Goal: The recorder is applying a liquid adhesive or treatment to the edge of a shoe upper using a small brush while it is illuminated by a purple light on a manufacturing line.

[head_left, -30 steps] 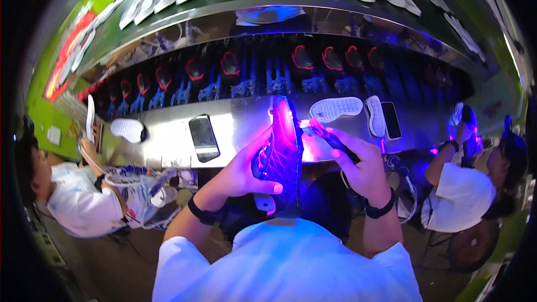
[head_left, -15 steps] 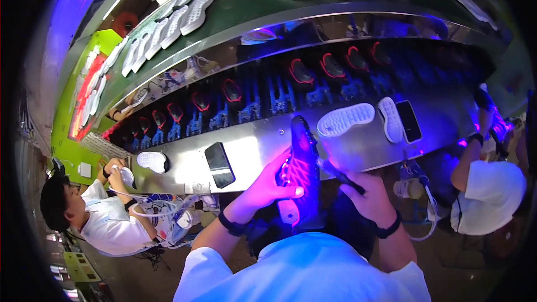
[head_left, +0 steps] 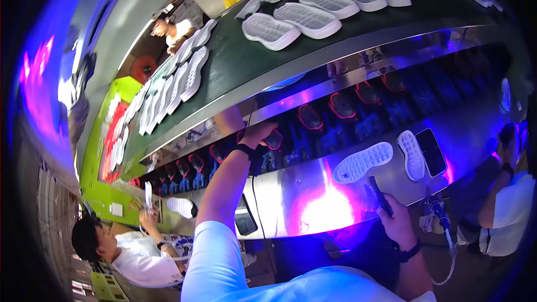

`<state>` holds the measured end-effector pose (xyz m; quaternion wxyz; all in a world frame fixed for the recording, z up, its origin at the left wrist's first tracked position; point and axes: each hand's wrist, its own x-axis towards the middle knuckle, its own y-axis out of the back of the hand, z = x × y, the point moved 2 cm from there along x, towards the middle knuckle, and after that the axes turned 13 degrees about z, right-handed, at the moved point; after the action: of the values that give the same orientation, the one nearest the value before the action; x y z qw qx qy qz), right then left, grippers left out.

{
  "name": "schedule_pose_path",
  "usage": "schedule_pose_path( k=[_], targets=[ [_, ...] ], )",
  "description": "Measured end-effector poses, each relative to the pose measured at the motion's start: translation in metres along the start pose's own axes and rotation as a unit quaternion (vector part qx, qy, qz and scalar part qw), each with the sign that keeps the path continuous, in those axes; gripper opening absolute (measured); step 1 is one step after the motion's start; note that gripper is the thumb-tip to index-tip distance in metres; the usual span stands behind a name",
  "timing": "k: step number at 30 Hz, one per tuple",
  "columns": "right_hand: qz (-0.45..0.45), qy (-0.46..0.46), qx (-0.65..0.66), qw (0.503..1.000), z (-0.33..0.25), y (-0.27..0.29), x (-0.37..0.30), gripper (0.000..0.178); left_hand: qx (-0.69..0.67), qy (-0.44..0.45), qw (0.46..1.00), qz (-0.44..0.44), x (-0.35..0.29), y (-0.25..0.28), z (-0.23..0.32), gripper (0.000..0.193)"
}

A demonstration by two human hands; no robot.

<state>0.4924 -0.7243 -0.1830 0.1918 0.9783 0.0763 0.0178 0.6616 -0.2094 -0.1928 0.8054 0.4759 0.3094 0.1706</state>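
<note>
My left hand point(head_left: 260, 133) stretches far forward to the rack under the green shelf. Its fingers close on a dark shoe upper point(head_left: 273, 140) with a red rim; part of the grip is hidden by the hand. In front of my body on the right, my right hand point(head_left: 396, 221) grips a dark-handled brush point(head_left: 380, 196), its tip pointing up and left. Just beyond the brush a white shoe sole point(head_left: 363, 162) lies on the metal table point(head_left: 285, 190). A narrower white sole point(head_left: 411, 155) rests farther right, beside a black phone point(head_left: 431, 152).
Several red-rimmed uppers stand along the rack point(head_left: 330, 128). White soles point(head_left: 310, 19) line the green shelf point(head_left: 224, 78) above. A second phone point(head_left: 244, 218) is partly behind my left forearm. Co-workers sit left point(head_left: 131, 251) and right point(head_left: 512, 207), near a cable point(head_left: 452, 257).
My left hand has gone from in front of my body to the rack, and the dark shoe upper has left that spot. My right hand, still holding the brush, has shifted right and down.
</note>
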Motion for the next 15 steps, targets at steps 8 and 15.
schedule_pose_path(
  k=[8, 15],
  targets=[
    [-0.004, -0.234, 0.173, 0.957, 0.032, -0.014, 0.031, 0.039, 0.126, -0.199, 0.963, 0.127, 0.055, -0.057, 0.030, 0.058],
    [0.045, -0.113, 0.149, 0.981, 0.065, -0.027, 0.031, 0.041, 0.141, -0.464, 0.781, 0.394, 0.070, -0.107, 0.099, 0.062]
  ],
)
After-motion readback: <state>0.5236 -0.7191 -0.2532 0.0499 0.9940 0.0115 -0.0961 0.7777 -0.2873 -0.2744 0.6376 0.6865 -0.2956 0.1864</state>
